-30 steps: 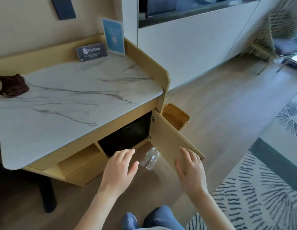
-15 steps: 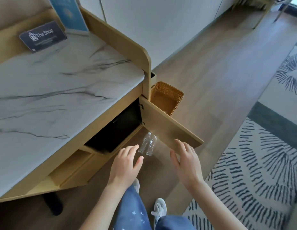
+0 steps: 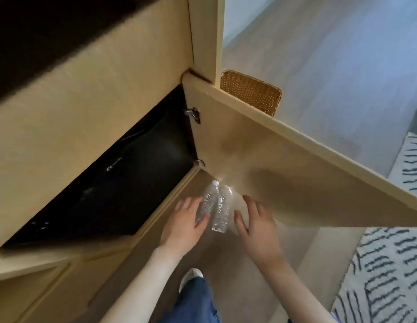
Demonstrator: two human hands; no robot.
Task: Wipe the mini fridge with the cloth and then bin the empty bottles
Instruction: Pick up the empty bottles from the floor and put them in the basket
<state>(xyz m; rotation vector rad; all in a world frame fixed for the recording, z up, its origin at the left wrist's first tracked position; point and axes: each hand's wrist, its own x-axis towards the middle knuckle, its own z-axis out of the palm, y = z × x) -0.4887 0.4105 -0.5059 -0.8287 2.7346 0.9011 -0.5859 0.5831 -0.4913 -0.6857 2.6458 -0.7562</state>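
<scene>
Two clear empty plastic bottles lie side by side on the floor, the left bottle point(image 3: 207, 203) and the right bottle point(image 3: 222, 209), caps pointing away from me. My left hand point(image 3: 184, 224) reaches in from the left, its fingers and thumb touching the left bottle, not closed around it. My right hand point(image 3: 255, 226) hovers just right of the right bottle, fingers spread, holding nothing. The black mini fridge point(image 3: 114, 183) sits in the open cabinet bay to the left. A woven wicker bin point(image 3: 251, 92) stands behind the cabinet door. The cloth is out of view.
The open wooden cabinet door point(image 3: 272, 164) juts out to the right, above my right hand. The cabinet's wooden front point(image 3: 86, 108) looms close above. A patterned rug point(image 3: 389, 276) covers the floor at right. My shoe point(image 3: 191, 277) and jeans are below.
I have bent down much closer to the floor; the countertop has dropped out of view. Both hands have moved forward to the bottles, the left one now touching one.
</scene>
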